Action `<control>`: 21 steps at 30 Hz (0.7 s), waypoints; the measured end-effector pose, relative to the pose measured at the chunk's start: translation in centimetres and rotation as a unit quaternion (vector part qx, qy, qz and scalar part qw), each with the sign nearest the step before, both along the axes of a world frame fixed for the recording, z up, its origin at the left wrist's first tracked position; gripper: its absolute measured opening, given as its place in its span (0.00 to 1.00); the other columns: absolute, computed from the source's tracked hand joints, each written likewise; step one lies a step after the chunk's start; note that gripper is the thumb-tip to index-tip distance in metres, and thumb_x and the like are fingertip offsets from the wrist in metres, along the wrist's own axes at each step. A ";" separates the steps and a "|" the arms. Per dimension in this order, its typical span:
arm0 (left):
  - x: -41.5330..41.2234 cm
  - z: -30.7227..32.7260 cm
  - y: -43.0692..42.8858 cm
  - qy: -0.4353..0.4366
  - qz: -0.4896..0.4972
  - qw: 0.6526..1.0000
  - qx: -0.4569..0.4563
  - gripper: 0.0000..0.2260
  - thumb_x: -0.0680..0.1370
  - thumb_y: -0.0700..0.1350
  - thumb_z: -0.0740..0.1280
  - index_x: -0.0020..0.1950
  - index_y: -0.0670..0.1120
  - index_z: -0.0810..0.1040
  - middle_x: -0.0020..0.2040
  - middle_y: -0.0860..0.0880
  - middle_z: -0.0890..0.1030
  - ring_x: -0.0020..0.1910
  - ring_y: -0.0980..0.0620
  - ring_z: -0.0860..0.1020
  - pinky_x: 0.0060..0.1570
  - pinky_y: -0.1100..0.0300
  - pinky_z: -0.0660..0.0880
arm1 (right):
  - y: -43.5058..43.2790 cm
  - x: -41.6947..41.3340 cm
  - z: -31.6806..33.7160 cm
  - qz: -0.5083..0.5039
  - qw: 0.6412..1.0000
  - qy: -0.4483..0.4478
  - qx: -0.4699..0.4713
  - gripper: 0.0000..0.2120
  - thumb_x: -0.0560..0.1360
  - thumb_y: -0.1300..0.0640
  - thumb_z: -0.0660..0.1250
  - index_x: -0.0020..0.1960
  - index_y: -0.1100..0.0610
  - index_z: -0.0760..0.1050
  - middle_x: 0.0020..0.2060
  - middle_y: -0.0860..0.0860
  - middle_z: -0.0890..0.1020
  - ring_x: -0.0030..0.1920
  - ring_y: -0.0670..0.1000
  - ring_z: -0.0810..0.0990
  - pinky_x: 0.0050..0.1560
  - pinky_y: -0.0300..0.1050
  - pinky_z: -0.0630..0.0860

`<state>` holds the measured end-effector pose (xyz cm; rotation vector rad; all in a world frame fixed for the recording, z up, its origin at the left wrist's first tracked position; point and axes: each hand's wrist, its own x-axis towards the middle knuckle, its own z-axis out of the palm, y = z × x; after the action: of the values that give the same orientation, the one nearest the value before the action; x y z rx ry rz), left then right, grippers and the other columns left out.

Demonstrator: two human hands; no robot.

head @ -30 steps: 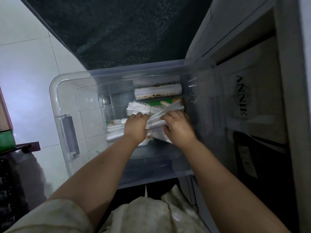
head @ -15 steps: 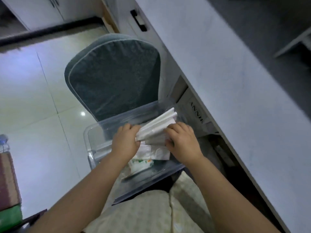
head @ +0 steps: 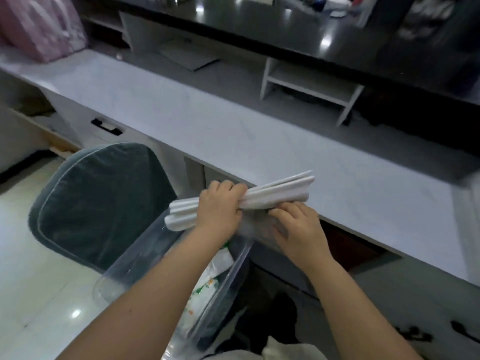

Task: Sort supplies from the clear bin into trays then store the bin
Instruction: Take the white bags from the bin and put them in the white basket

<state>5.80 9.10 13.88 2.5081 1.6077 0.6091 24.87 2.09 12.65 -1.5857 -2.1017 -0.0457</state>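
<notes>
The clear bin (head: 124, 263) stands low before the table (head: 233, 131) and holds white and green packets (head: 207, 284). Above its far end a long white bundle (head: 280, 189) of folded packs is held slanted at the table edge. The left hand (head: 219, 211) has its grip clamped around the bundle's middle; the right hand (head: 298, 229), fingers curled, pinches its lower side.

Dim, cool indoor light. Glare spots on glossy floor (head: 75, 313) and dark upper shelf (head: 324, 42). Motion blur throughout; wide-angle bending at edges.
</notes>
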 end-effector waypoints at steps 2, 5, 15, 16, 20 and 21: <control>3.6 1.4 0.3 -0.008 -0.047 0.999 0.023 0.19 0.65 0.42 0.70 0.56 0.50 0.77 0.49 0.48 0.78 0.48 0.42 0.73 0.42 0.51 0.69 | -1.7 3.0 1.0 -0.050 0.999 0.006 0.021 0.14 0.65 0.63 0.73 0.50 0.58 0.80 0.48 0.53 0.82 0.49 0.58 0.79 0.47 0.55 0.75; 9.2 3.1 0.3 -0.031 -0.105 0.992 0.057 0.19 0.64 0.40 0.70 0.54 0.49 0.78 0.47 0.48 0.79 0.45 0.42 0.73 0.40 0.52 0.68 | -4.3 7.7 2.6 -0.128 0.990 0.008 0.051 0.15 0.65 0.64 0.74 0.52 0.57 0.80 0.48 0.53 0.81 0.49 0.57 0.78 0.47 0.54 0.75; 31.6 8.0 -3.3 -0.136 -0.244 0.954 0.104 0.16 0.65 0.41 0.72 0.52 0.50 0.78 0.42 0.51 0.79 0.42 0.45 0.72 0.35 0.54 0.69 | -12.9 25.4 7.7 -0.299 0.948 0.008 0.111 0.15 0.67 0.64 0.74 0.53 0.58 0.81 0.49 0.52 0.82 0.52 0.58 0.79 0.52 0.55 0.74; 33.9 8.3 -3.9 -0.144 -0.256 0.951 0.097 0.16 0.66 0.41 0.72 0.52 0.50 0.78 0.43 0.51 0.79 0.42 0.44 0.72 0.35 0.53 0.71 | -13.8 27.3 8.0 -0.304 0.947 0.004 0.108 0.15 0.67 0.64 0.74 0.53 0.58 0.80 0.49 0.52 0.82 0.52 0.57 0.79 0.52 0.55 0.74; 43.1 9.9 -6.5 -0.164 -0.278 0.946 0.039 0.12 0.69 0.42 0.70 0.51 0.50 0.77 0.41 0.52 0.76 0.43 0.46 0.72 0.35 0.52 0.72 | -17.1 35.2 8.9 -0.320 0.942 -0.005 0.098 0.15 0.67 0.64 0.74 0.53 0.58 0.80 0.48 0.52 0.82 0.52 0.57 0.79 0.52 0.54 0.74; 45.3 10.2 -7.0 -0.172 -0.281 0.944 0.017 0.11 0.69 0.43 0.69 0.51 0.51 0.77 0.40 0.52 0.76 0.43 0.47 0.72 0.34 0.53 0.71 | -17.7 37.1 9.0 -0.323 0.941 -0.004 0.097 0.15 0.66 0.64 0.75 0.52 0.58 0.80 0.48 0.52 0.82 0.51 0.57 0.79 0.52 0.53 0.74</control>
<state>51.06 2.10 24.12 2.5206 0.7213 0.9181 61.98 -15.64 21.66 -2.0699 -1.4399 -0.4677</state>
